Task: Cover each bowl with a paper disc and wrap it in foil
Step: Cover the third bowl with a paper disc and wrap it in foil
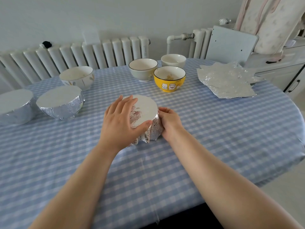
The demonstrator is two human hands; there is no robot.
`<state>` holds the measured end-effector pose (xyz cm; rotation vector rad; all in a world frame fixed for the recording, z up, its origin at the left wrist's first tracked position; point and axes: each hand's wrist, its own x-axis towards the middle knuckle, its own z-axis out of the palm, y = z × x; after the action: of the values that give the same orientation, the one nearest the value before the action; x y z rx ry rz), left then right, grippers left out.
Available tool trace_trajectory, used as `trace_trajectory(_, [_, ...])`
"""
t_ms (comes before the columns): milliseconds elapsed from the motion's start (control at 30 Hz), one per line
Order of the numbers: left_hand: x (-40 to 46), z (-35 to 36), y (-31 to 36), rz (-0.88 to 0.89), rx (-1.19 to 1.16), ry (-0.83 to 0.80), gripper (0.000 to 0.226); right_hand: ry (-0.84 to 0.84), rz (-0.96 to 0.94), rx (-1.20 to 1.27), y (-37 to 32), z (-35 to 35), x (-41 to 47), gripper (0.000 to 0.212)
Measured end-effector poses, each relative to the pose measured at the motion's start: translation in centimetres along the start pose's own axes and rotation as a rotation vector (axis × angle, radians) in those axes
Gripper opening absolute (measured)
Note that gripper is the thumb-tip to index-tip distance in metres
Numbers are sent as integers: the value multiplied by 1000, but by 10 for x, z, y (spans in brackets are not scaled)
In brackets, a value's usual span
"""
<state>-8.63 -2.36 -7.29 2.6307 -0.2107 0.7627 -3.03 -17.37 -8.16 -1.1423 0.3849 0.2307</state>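
Blue-and-white checked cloth covers the table (pixel 214 129) I am looking down on, with a white radiator (pixel 92 50) along its far edge against a pale wall.

At the table's left edge I see a foil-wrapped bowl (pixel 14 108), partly cut off by the frame. Just beside it stands a second wrapped bowl (pixel 60 104), its foil top flat and smooth. Behind that one, toward the far edge, sits an open white bowl with a leaf pattern (pixel 77 77).

Near the middle of the table is the bowl being wrapped (pixel 145 109), covered in foil that is flat on top and crinkled down the sides, its loose skirt flaring onto the cloth at the near side. My left hand (pixel 121 119) lies over the bowl's left part, fingers straight and slightly spread across the top, thumb pressing at the near rim. My right hand (pixel 169 120) is against the bowl's right side, fingers curled in on the crumpled foil there. Both forearms are bare.

Toward the far edge, right of centre, three open bowls cluster close together: a pale grey-green bowl with a dark rim (pixel 142 69), a plain white bowl (pixel 173 60) behind, and a yellow bowl with cartoon cats (pixel 169 79) in front.

Near the far right corner lies a stack of crinkled foil sheets (pixel 226 81). Beyond the right edge I see a white cabinet (pixel 280 70).
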Motion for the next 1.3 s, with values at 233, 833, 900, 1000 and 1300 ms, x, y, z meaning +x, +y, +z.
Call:
trace_trajectory(233, [-2, 1, 0, 5, -18, 19, 86, 79, -79, -47, 5, 3, -8, 20])
trace_trajectory(833, [0, 3, 5, 13, 1, 80, 84, 150, -387, -211, 23, 5, -41, 26])
trace_trajectory(900, [0, 4, 5, 13, 4, 82, 83, 176, -399, -277, 23, 4, -38, 25])
trace_trajectory(1000, [0, 5, 4, 10, 7, 83, 83, 175, -386, -302, 23, 3, -35, 23])
trace_trajectory(1300, [1, 7, 3, -8, -11, 77, 83, 157, -272, -269, 19, -1, -19, 12])
